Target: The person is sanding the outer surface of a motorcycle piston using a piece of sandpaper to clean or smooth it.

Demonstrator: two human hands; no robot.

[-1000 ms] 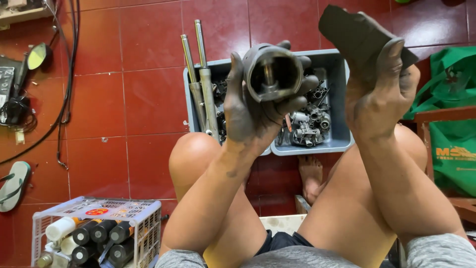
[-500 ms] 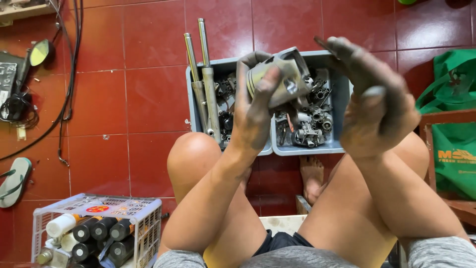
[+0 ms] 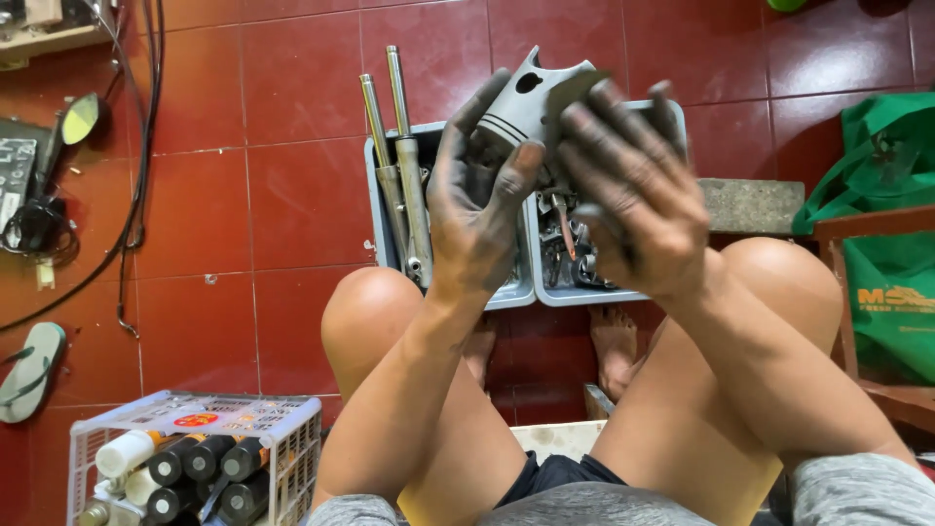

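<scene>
The floor is red tile (image 3: 302, 195). Near on the left stands a white basket (image 3: 282, 429) with black and white cans in it. Above the bare knees, the dirty left hand (image 3: 482, 205) is curled around a grey metal piston (image 3: 531, 102), fingers closed on it. The right hand (image 3: 628, 190) is pressed flat against it, fingers spread. Farther off sit two grey bins (image 3: 526, 292) full of metal parts, with two long metal tubes (image 3: 404, 166). A green bag (image 3: 877, 195) lies at the right.

The right hand (image 3: 633, 205) hides, perhaps, much of the piston (image 3: 526, 107).
</scene>
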